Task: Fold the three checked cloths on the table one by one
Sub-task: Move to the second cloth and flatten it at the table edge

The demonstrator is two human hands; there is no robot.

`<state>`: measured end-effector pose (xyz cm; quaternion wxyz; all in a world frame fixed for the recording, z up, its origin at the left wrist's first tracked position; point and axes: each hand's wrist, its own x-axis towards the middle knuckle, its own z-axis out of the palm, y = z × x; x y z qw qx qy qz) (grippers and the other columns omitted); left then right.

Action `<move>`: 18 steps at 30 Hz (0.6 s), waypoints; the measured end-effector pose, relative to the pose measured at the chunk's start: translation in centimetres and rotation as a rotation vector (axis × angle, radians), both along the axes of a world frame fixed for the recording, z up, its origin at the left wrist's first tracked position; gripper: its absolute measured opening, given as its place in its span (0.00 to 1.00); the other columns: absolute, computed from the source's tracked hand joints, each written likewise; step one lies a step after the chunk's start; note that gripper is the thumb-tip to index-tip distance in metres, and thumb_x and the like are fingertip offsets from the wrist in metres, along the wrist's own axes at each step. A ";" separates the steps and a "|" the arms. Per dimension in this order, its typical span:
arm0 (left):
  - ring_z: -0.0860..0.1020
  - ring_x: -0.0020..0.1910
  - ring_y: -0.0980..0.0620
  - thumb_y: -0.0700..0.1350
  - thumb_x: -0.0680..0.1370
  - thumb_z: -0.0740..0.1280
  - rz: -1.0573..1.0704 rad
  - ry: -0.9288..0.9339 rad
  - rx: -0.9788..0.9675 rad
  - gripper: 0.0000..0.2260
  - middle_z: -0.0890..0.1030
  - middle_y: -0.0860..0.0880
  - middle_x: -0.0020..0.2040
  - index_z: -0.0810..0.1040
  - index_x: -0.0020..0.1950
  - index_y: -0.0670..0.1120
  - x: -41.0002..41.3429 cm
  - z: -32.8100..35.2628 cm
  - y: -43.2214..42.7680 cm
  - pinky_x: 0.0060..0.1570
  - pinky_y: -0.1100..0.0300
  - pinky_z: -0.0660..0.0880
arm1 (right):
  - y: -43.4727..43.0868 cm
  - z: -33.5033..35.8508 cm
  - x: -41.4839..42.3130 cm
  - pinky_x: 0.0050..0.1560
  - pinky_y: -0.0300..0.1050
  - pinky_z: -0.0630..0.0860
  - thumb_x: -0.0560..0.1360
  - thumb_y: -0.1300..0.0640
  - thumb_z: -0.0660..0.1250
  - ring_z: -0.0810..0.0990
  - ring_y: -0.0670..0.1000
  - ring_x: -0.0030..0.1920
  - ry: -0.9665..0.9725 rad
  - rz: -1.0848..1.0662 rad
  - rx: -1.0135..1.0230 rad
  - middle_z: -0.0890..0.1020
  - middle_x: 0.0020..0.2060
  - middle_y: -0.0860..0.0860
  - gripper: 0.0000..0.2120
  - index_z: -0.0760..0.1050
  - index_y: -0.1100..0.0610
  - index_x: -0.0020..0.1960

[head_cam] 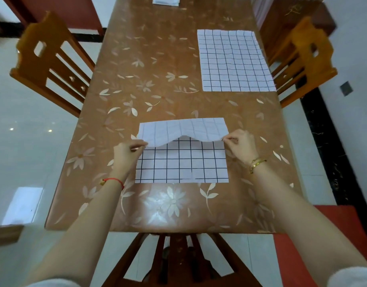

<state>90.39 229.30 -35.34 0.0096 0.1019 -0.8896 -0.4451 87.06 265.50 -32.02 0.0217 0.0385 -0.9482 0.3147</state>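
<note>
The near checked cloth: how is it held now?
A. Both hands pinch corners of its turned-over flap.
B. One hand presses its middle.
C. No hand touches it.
A: left hand and right hand each pinch a flap corner of the near checked cloth.

Single head camera, wide-angle, above near end of table (149, 65), facing forward and down.

Left: thin red string bracelet (114, 180) with small gold bead (102, 182), 8 o'clock. Right: gold bangles (257, 163), between 3 and 4 o'clock. White sleeve cuffs (353, 276), 4 and 7 o'clock.
</note>
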 end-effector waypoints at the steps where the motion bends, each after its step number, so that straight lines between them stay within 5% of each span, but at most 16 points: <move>1: 0.82 0.52 0.52 0.37 0.77 0.69 0.003 -0.026 0.004 0.07 0.85 0.46 0.53 0.86 0.51 0.44 0.6 -0.8 -0.1 0.49 0.76 0.72 | -0.1 -0.7 0.5 0.53 0.38 0.72 0.73 0.64 0.71 0.78 0.51 0.43 -0.024 0.006 0.000 0.84 0.41 0.52 0.04 0.86 0.61 0.44; 3: 0.81 0.53 0.48 0.37 0.77 0.68 0.010 -0.064 -0.003 0.08 0.83 0.45 0.58 0.86 0.51 0.45 1.7 -2.3 -0.4 0.52 0.66 0.75 | -0.3 -2.1 1.4 0.58 0.50 0.73 0.74 0.65 0.71 0.78 0.51 0.43 -0.053 0.008 0.018 0.85 0.42 0.54 0.05 0.86 0.61 0.44; 8: 0.80 0.47 0.49 0.40 0.78 0.69 -0.006 -0.151 -0.059 0.07 0.79 0.46 0.65 0.86 0.51 0.47 3.9 -4.7 -0.9 0.53 0.56 0.76 | -0.8 -4.4 3.6 0.59 0.52 0.69 0.74 0.66 0.70 0.70 0.46 0.39 -0.115 0.043 0.077 0.80 0.38 0.51 0.06 0.85 0.62 0.43; 12: 0.81 0.46 0.50 0.41 0.78 0.69 -0.010 -0.216 -0.063 0.08 0.79 0.47 0.65 0.86 0.52 0.50 5.6 -6.4 -1.3 0.53 0.56 0.76 | -0.4 -6.6 5.1 0.64 0.62 0.69 0.72 0.68 0.71 0.75 0.60 0.45 -0.151 0.040 0.154 0.83 0.49 0.60 0.05 0.85 0.62 0.41; 18: 0.78 0.46 0.55 0.38 0.78 0.68 -0.010 -0.178 -0.104 0.09 0.80 0.46 0.64 0.86 0.52 0.46 7.2 -6.7 -0.9 0.57 0.58 0.76 | 0.3 -8.2 6.9 0.47 0.44 0.69 0.72 0.65 0.73 0.76 0.57 0.46 -0.073 0.089 0.199 0.82 0.40 0.54 0.03 0.85 0.59 0.42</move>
